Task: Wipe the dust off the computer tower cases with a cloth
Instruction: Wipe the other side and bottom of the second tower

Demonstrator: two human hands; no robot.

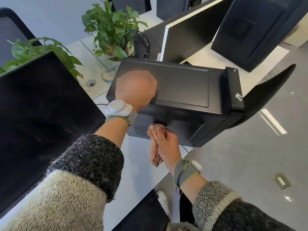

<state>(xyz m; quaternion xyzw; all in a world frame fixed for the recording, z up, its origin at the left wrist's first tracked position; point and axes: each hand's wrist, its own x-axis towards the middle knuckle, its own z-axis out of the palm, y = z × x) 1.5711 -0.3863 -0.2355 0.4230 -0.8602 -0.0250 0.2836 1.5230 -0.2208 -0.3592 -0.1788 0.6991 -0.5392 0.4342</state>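
tower case [183, 87] on desk [93, 52], plant [110, 25] behind

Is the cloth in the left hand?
No, the right hand grips the cloth against the tower case; the left hand rests on its top.

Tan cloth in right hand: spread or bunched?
Bunched: the tan cloth is wadded in the right hand, its end against the black computer tower case.
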